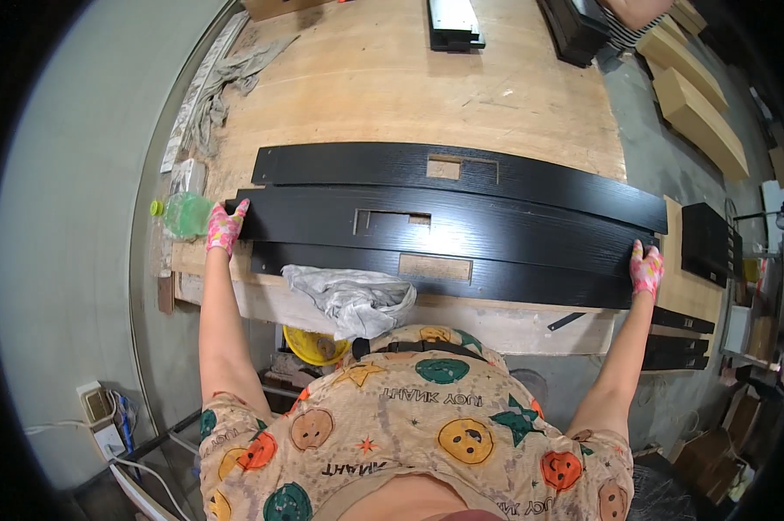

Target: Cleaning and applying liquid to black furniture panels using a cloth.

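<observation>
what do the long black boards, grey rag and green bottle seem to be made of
Black boards: likely wood or wood-based panel, satin black finish; fine grain lines and a soft sheen show.
Grey rag: cloth, judging by its limp, crumpled folds; fibre unclear.
Green bottle: probably glossy plastic, since it looks see-through, though glass isn't ruled out.

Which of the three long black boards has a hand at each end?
The middle board: left hand at its left end, right hand at its right. Far board and near board flank it.

white glare on middle black board point(474, 223)
</observation>
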Demonstrator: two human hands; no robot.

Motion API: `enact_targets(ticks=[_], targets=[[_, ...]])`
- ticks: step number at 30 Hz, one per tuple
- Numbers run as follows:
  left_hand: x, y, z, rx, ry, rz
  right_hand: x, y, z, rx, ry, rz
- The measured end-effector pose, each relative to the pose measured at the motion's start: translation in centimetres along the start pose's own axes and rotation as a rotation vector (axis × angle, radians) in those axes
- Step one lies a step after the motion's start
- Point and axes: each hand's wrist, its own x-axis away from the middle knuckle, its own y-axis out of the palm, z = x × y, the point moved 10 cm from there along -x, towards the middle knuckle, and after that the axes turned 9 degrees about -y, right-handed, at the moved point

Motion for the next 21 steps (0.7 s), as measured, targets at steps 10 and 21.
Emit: enact_targets(ticks=[10,21], targets=[[-4.0,1.5,-4.7,0.08,-0.122,-0.018,-0.2,-0.8,-1.3,0.064,0.287,-0.093],[-1.3,4.3,9.3,0.066,0.105,-0.078,-12.0,-0.8,3.5,-0.044,0.205,-0.039]])
